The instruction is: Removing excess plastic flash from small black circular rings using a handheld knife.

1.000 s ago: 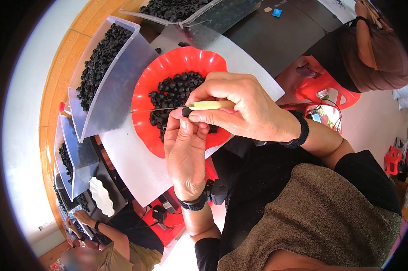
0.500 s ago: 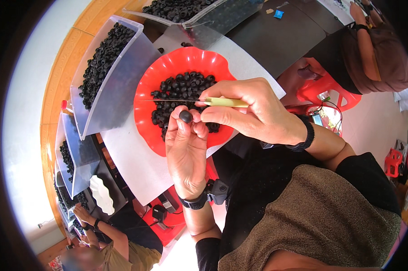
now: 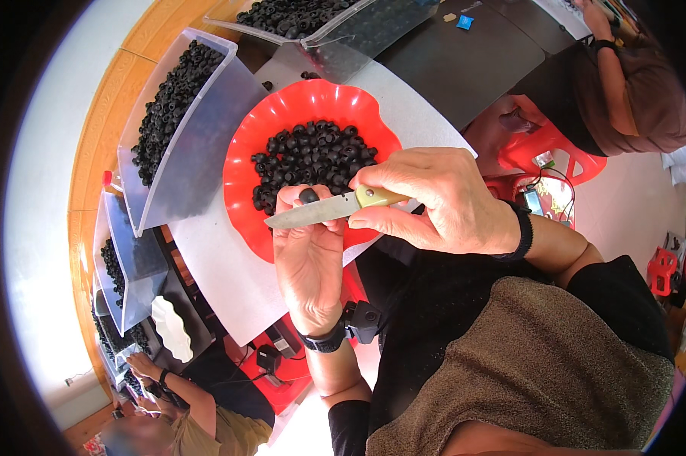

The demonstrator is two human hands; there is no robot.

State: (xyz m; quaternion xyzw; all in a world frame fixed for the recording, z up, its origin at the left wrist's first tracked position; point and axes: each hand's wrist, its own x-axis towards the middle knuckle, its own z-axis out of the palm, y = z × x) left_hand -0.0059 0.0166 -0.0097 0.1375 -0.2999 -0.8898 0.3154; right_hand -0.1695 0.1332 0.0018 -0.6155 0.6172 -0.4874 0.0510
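My left hand (image 3: 309, 266), palm up, pinches a small round black rubber-like piece (image 3: 309, 195) at its fingertips. A knife (image 3: 316, 213) with a yellow-green handle is gripped in my right hand (image 3: 453, 201). Its flat blade points left and crosses in front of my left fingers, just below the black piece; I cannot tell whether it touches the piece. Both hands are over the near part of a red bowl (image 3: 240, 140) with a wavy rim. Many similar black pieces (image 3: 312, 156) lie in the bowl, and my fingers hide some of them.
A white sheet (image 3: 214, 273) lies under the bowl. Clear bins of black pieces stand at the left (image 3: 183, 152) and far side (image 3: 335, 34). Co-workers sit at lower left (image 3: 221, 422) and upper right (image 3: 632, 91). A red stool (image 3: 578, 156) stands at right.
The knife has turned from edge-on to showing its flat side, and its tip has dropped in front of my left fingers. My right hand has shifted slightly right and down.
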